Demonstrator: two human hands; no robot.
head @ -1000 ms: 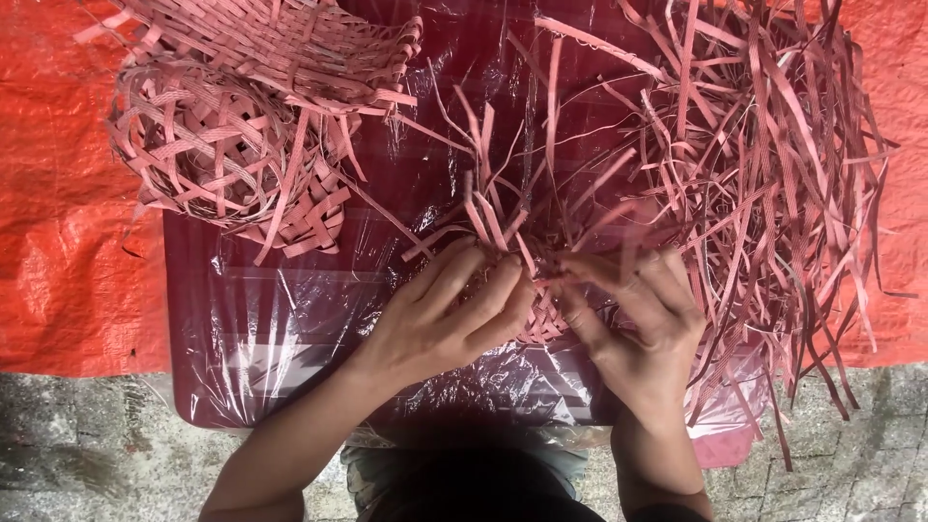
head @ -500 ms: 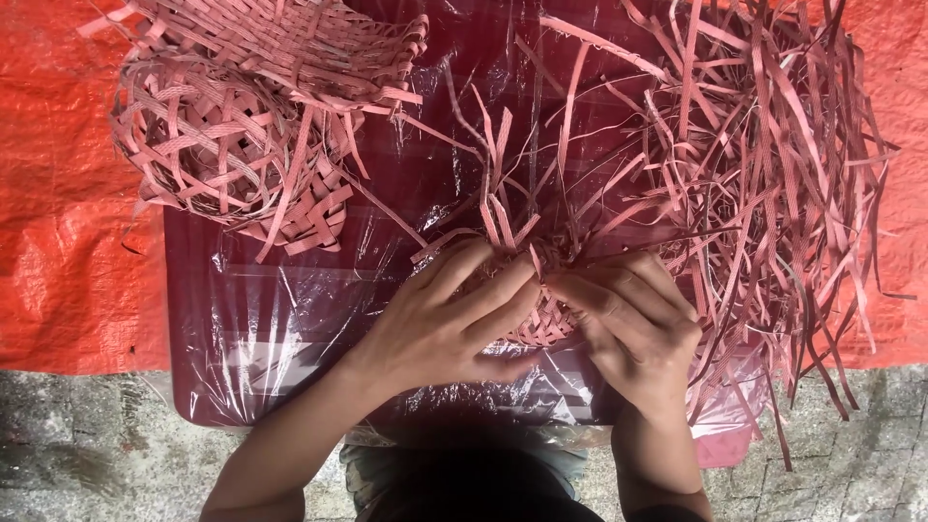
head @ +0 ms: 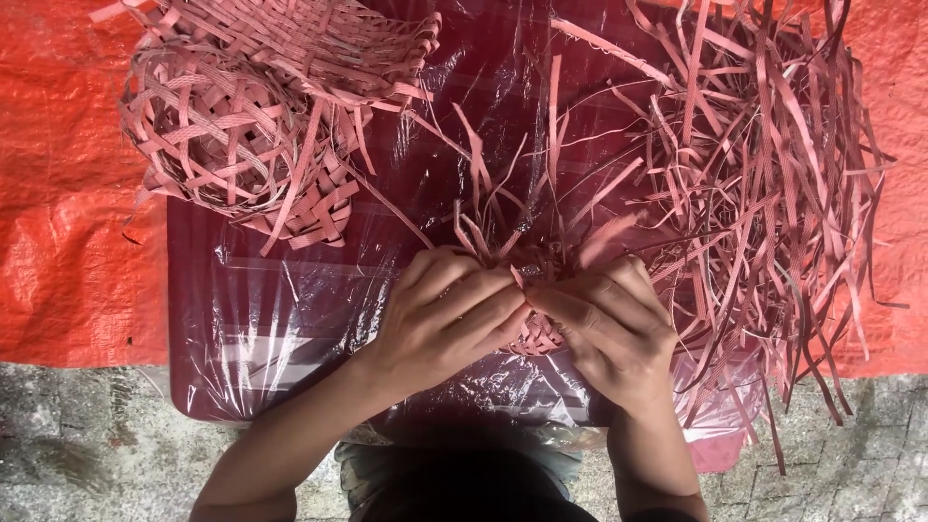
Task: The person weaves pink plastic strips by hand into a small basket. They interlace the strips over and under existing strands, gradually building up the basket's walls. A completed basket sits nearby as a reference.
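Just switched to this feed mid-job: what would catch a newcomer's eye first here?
Both hands meet at the centre: the left hand and right hand pinch a small woven piece of pink strips. A big loose pile of pink strips sprawls at upper right, and finished woven baskets sit stacked at upper left. All rest on a plastic-covered table over an orange tarp.

A small woven piece (head: pixel 537 333) is held between the left hand (head: pixel 447 319) and the right hand (head: pixel 607 324), on a board wrapped in plastic (head: pixel 280 329). Woven baskets (head: pixel 261 126) are stacked at the back left. Loose strips (head: pixel 764 193) are piled on the right. A tarp (head: pixel 58 193) is spread underneath.
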